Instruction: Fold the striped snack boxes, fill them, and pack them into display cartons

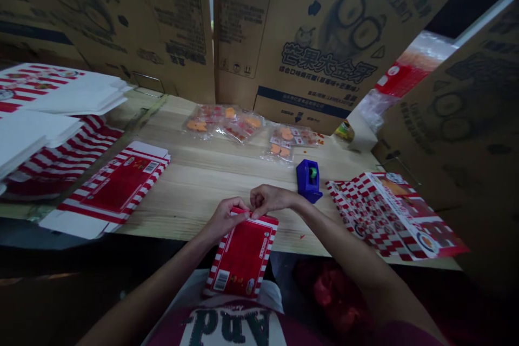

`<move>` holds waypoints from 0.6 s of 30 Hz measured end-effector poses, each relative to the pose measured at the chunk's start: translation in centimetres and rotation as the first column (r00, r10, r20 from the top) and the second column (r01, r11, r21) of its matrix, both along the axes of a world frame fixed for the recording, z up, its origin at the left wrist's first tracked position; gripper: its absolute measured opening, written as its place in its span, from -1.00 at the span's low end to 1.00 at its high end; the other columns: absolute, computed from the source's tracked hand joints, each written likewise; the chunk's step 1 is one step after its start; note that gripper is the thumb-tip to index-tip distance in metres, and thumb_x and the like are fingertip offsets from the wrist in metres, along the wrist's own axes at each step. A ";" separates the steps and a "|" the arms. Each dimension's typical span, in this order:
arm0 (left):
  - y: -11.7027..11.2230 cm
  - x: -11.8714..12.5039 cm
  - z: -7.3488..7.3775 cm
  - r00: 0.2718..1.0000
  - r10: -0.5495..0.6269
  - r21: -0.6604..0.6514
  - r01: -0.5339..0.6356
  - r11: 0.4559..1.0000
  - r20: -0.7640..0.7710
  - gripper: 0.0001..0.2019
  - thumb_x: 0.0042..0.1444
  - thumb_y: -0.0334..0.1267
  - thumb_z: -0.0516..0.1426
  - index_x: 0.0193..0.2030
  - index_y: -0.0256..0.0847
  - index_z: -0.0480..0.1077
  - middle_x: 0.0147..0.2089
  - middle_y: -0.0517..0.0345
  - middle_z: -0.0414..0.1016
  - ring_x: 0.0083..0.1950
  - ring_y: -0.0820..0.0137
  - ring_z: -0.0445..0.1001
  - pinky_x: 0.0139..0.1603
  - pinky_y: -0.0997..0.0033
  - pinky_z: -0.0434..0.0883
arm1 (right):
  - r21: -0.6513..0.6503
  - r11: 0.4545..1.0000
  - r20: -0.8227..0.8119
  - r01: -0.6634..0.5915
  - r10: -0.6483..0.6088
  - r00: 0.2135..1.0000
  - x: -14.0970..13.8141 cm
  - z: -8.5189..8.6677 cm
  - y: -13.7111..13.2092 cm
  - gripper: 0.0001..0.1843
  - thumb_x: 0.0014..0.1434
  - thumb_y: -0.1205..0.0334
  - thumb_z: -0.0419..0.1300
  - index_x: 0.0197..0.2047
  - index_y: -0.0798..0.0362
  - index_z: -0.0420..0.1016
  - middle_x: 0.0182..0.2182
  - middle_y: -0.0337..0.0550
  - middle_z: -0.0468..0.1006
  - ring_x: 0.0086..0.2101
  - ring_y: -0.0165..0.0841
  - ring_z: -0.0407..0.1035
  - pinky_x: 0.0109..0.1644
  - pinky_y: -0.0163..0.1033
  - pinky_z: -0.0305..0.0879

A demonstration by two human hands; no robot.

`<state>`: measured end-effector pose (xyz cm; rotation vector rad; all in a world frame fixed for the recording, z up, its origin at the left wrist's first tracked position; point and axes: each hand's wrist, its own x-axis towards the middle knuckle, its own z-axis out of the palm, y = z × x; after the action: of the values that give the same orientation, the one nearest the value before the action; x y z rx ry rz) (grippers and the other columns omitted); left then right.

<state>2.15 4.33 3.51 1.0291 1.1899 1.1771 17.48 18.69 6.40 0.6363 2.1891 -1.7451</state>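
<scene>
A red printed carton [243, 254] with red-and-white striped edges and a barcode leans against my body at the table's front edge. My left hand [227, 218] is closed on the carton's far left corner, its thumb lying along the top edge. At the middle of that same edge, my right hand [267, 200] pinches with thumb and fingers close to the left thumb. The exact bit under the right fingertips is hidden. Just beyond the right wrist stands a blue tape dispenser [308, 179] with a green roll core.
Flat striped cartons [117, 184] lie to the left, beside taller stacks of white and striped card [60, 86]. Clear packets with orange pieces [229, 121] are at the back. Red checked printed sheets [389, 216] lie right. Large cardboard boxes [292, 21] wall the table's far side.
</scene>
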 end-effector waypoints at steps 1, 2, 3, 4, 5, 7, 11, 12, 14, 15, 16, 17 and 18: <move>0.0 0.0 0.1 1.000 -0.015 0.000 0.015 1.000 0.012 -0.76 -0.05 -0.14 0.25 -0.41 -0.30 0.40 -0.40 0.18 0.42 -0.37 0.44 0.35 -0.34 0.50 0.26 | -0.091 0.996 -0.003 0.015 -0.015 1.000 0.2 -0.4 0.0 -0.54 -0.22 0.04 0.46 -0.38 0.17 0.44 -0.58 -0.35 0.43 -0.54 -0.50 0.26 -0.47 -0.41 0.13; -0.1 0.0 0.1 0.999 -0.031 0.004 0.031 1.000 0.020 -0.76 -0.04 -0.13 0.25 -0.40 -0.30 0.41 -0.38 0.17 0.42 -0.36 0.44 0.36 -0.34 0.50 0.27 | -0.174 0.984 -0.011 0.026 -0.029 1.000 0.3 -0.8 -0.1 -0.54 -0.23 0.04 0.46 -0.39 0.18 0.42 -0.58 -0.36 0.42 -0.54 -0.51 0.25 -0.46 -0.43 0.13; -0.1 0.0 0.1 0.999 -0.043 0.010 0.043 0.999 0.026 -0.75 -0.02 -0.13 0.25 -0.38 -0.30 0.41 -0.37 0.17 0.42 -0.34 0.43 0.36 -0.33 0.49 0.28 | -0.248 0.968 -0.021 0.039 -0.045 0.999 0.5 -1.3 -0.3 -0.55 -0.23 0.04 0.46 -0.42 0.18 0.41 -0.59 -0.37 0.40 -0.55 -0.54 0.23 -0.47 -0.44 0.10; -0.2 0.0 0.0 0.998 -0.050 0.017 0.050 0.999 0.034 -0.75 -0.01 -0.13 0.25 -0.37 -0.30 0.42 -0.36 0.16 0.42 -0.33 0.42 0.36 -0.32 0.49 0.28 | -0.316 0.947 -0.026 0.055 -0.066 0.997 0.6 -1.9 -0.5 -0.56 -0.21 0.03 0.45 -0.45 0.18 0.40 -0.60 -0.39 0.38 -0.57 -0.57 0.19 -0.49 -0.46 0.06; -0.3 0.0 -0.1 0.998 -0.053 0.021 0.052 0.998 0.045 -0.75 0.00 -0.12 0.24 -0.36 -0.30 0.42 -0.35 0.16 0.42 -0.32 0.42 0.37 -0.31 0.48 0.29 | -0.376 0.923 -0.021 0.084 -0.100 0.995 0.7 -2.4 -0.7 -0.56 -0.21 0.03 0.45 -0.47 0.18 0.39 -0.62 -0.40 0.36 -0.60 -0.59 0.15 -0.52 -0.46 0.01; -0.6 0.0 -0.6 0.997 -0.040 0.017 0.039 0.999 0.069 -0.76 0.01 -0.12 0.24 -0.35 -0.29 0.42 -0.34 0.17 0.42 -0.31 0.41 0.37 -0.29 0.48 0.29 | -0.478 0.860 0.015 0.177 -0.194 0.981 0.7 -3.6 -1.3 -0.56 -0.23 0.03 0.46 -0.47 0.16 0.38 -0.64 -0.42 0.34 -0.64 -0.59 0.12 -0.57 -0.45 -0.05; -1.0 -0.5 -0.5 0.991 0.028 -0.068 -0.020 0.998 0.129 -0.75 -0.03 -0.13 0.26 -0.33 -0.27 0.41 -0.37 0.19 0.41 -0.35 0.43 0.35 -0.34 0.50 0.27 | -0.544 0.761 0.041 0.354 -0.398 0.917 0.1 -4.8 -2.2 -0.57 -0.30 0.06 0.47 -0.48 0.15 0.42 -0.64 -0.39 0.36 -0.62 -0.55 0.17 -0.54 -0.43 0.00; -0.9 -0.9 0.2 0.990 0.055 -0.076 -0.045 0.996 0.131 -0.75 -0.05 -0.14 0.27 -0.34 -0.27 0.41 -0.38 0.19 0.40 -0.36 0.42 0.35 -0.35 0.50 0.27 | -0.525 0.769 0.013 0.364 -0.421 0.907 -0.1 -4.9 -2.2 -0.58 -0.30 0.05 0.46 -0.49 0.15 0.42 -0.64 -0.39 0.35 -0.62 -0.55 0.16 -0.53 -0.43 0.00; -0.3 -1.9 2.5 0.992 0.104 -0.002 -0.104 0.995 0.076 -0.79 -0.05 -0.18 0.27 -0.34 -0.27 0.42 -0.36 0.16 0.42 -0.31 0.39 0.39 -0.30 0.47 0.31 | -0.468 0.791 -0.066 0.393 -0.475 0.877 -0.5 -5.0 -1.8 -0.60 -0.26 0.05 0.44 -0.50 0.15 0.42 -0.64 -0.38 0.35 -0.61 -0.55 0.14 -0.51 -0.42 0.01; 0.0 -2.4 4.0 0.992 0.126 0.086 -0.127 0.988 0.014 -0.82 -0.02 -0.20 0.25 -0.34 -0.26 0.43 -0.32 0.14 0.43 -0.27 0.36 0.41 -0.24 0.45 0.33 | -0.442 0.786 -0.105 0.433 -0.524 0.845 -0.6 -5.2 -1.3 -0.62 -0.22 0.04 0.41 -0.49 0.14 0.41 -0.63 -0.37 0.36 -0.61 -0.55 0.15 -0.49 -0.41 0.03; 0.2 -2.9 5.6 0.987 0.149 0.194 -0.135 0.972 -0.061 -0.86 0.02 -0.23 0.23 -0.32 -0.25 0.44 -0.29 0.12 0.45 -0.22 0.35 0.43 -0.19 0.42 0.34 | -0.435 0.738 -0.141 0.515 -0.621 0.771 -0.8 -5.4 -0.5 -0.63 -0.19 0.03 0.39 -0.50 0.14 0.40 -0.64 -0.36 0.35 -0.61 -0.54 0.15 -0.49 -0.40 0.03; 0.4 -3.3 7.1 0.975 0.179 0.308 -0.131 0.942 -0.134 -0.89 0.06 -0.26 0.20 -0.30 -0.23 0.45 -0.27 0.10 0.46 -0.19 0.33 0.44 -0.15 0.41 0.35 | -0.427 0.691 -0.170 0.583 -0.695 0.699 -1.0 -5.8 0.4 -0.63 -0.18 0.02 0.37 -0.52 0.13 0.38 -0.66 -0.36 0.33 -0.62 -0.53 0.14 -0.49 -0.39 0.02; 0.5 -3.6 8.3 0.956 0.213 0.415 -0.113 0.903 -0.203 -0.90 0.09 -0.28 0.17 -0.26 -0.21 0.45 -0.24 0.07 0.47 -0.17 0.32 0.45 -0.13 0.38 0.37 | -0.407 0.657 -0.195 0.635 -0.741 0.642 -1.3 -6.2 1.4 -0.64 -0.19 0.01 0.36 -0.54 0.12 0.37 -0.66 -0.35 0.33 -0.62 -0.52 0.14 -0.49 -0.38 0.02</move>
<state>-1.42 4.84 11.80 1.4367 1.2739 1.5014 16.20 20.10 0.22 1.3177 1.9042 -2.7106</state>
